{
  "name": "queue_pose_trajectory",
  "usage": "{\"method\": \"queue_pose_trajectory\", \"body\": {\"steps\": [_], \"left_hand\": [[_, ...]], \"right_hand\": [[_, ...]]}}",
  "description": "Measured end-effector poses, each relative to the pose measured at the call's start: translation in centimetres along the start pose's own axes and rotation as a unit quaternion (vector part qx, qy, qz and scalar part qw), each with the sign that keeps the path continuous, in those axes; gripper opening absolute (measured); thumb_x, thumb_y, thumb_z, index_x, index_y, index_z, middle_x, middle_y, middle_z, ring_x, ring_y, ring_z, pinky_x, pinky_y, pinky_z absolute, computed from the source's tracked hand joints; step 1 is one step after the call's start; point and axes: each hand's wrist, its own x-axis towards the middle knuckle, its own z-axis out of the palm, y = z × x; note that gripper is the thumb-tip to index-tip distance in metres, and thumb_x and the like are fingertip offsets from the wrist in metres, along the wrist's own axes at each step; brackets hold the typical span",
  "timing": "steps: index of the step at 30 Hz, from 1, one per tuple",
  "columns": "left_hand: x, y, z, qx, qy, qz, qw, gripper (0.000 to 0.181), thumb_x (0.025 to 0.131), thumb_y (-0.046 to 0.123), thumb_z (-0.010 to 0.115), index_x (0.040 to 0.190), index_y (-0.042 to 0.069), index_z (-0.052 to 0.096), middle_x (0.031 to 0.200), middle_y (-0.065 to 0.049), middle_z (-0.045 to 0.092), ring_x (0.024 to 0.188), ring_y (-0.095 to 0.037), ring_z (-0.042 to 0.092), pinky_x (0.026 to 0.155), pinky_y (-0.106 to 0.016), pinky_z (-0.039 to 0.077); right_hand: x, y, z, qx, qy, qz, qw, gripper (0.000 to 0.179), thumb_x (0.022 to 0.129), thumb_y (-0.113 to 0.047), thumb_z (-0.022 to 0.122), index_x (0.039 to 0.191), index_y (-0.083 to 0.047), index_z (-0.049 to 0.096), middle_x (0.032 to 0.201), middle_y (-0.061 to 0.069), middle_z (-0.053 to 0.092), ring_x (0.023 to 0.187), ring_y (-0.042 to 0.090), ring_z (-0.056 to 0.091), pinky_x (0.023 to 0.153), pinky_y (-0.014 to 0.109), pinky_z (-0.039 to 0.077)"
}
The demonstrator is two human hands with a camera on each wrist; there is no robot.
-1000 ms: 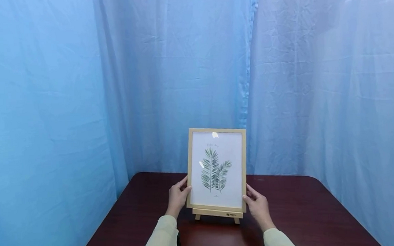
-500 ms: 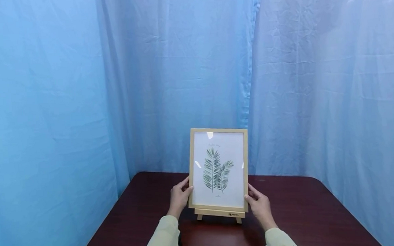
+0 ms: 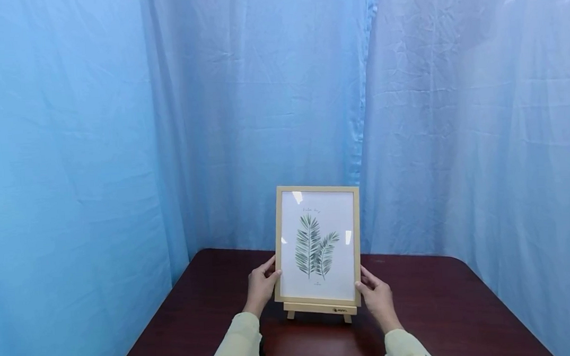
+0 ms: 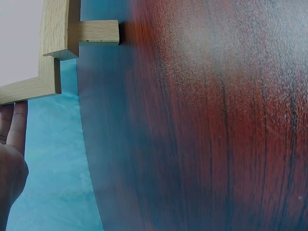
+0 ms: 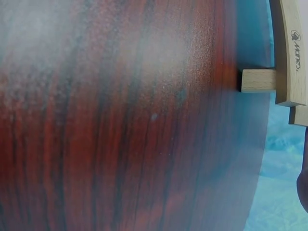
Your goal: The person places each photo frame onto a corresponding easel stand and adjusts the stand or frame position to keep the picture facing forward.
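A picture frame (image 3: 357, 238) of pale wood, with a print of green fern leaves, leans upright on a small wooden easel (image 3: 319, 307). My left hand (image 3: 261, 286) grips its left side low down, thumb on the front edge. On the opposite side my right hand (image 3: 377, 296) holds the right edge the same way. In the left wrist view the frame's lower corner (image 4: 48, 82) rests behind the easel's ledge (image 4: 62, 29), and a stubby easel foot (image 4: 98, 31) stands on the table. The right wrist view shows the ledge's printed mark and only a sliver of the right hand (image 5: 303, 185).
The dark red wooden table (image 3: 434, 309) has rounded far corners and a glossy top. Blue curtains (image 3: 263, 120) hang behind it and along both sides.
In the head view, the frame, easel and both hands appear slightly farther right, along with the whole scene. Reflections on the frame's front have shifted. Both hands keep their hold.
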Motion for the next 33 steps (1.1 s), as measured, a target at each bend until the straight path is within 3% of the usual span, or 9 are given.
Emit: {"method": "queue_pose_trajectory", "body": {"steps": [22,33], "left_hand": [[0.1,-0.06,-0.24,-0.002,-0.007,0.003,1.0,0.047,0.091,0.003,0.07,0.137,0.007,0.06,0.106,-0.015,0.07,0.086,-0.02,0.064,0.07,-0.034,0.057],[0.4,0.04,-0.32,0.01,-0.016,0.002,0.9998,0.047,0.09,0.001,0.07,0.136,0.007,0.062,0.103,-0.011,0.07,0.083,-0.017,0.063,0.07,-0.033,0.057]], "right_hand": [[-0.48,-0.09,0.46,-0.004,0.012,0.003,0.9999,0.05,0.098,-0.007,0.062,0.146,-0.012,0.051,0.125,0.023,0.063,0.114,0.038,0.062,0.086,0.043,0.055],[-0.29,-0.18,0.19,-0.009,0.007,-0.001,0.9999,0.049,0.097,-0.005,0.062,0.145,-0.006,0.051,0.123,0.025,0.063,0.114,0.039,0.062,0.087,0.044,0.055]]}}
